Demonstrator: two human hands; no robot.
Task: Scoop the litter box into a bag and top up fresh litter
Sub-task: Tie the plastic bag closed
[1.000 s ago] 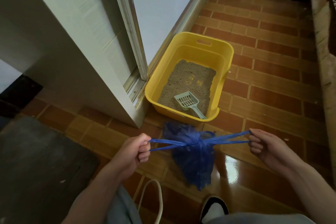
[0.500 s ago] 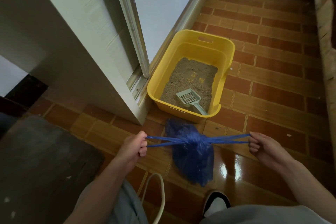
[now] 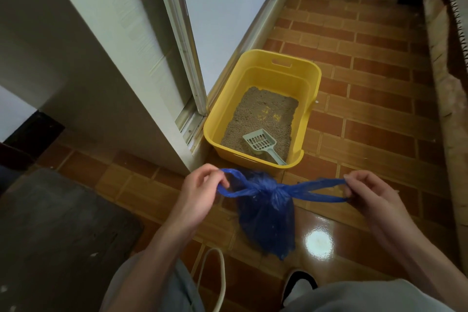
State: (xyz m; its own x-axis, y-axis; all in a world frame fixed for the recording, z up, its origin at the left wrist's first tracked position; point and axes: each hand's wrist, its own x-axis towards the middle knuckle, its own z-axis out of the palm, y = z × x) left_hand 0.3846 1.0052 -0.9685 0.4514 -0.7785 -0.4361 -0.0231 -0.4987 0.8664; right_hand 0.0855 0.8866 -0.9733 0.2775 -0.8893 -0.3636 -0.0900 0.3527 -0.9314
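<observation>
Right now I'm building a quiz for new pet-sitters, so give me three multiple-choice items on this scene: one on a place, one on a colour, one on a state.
1. Where does the scoop lie?
A. On the tiled floor
B. Inside the litter box, on the litter
C. In the right hand

2. What colour is the bag?
A. Blue
B. White
C. Black

3. How is the bag's top?
A. Wide open
B. Knotted, one handle loop in each hand
C. Sealed with tape

Answers:
1. B, the pale scoop rests on the litter with its handle against the box's near wall.
2. A, the plastic is blue throughout.
3. B, a knot gathers the neck, and the left hand and right hand each hold a loop.
</observation>
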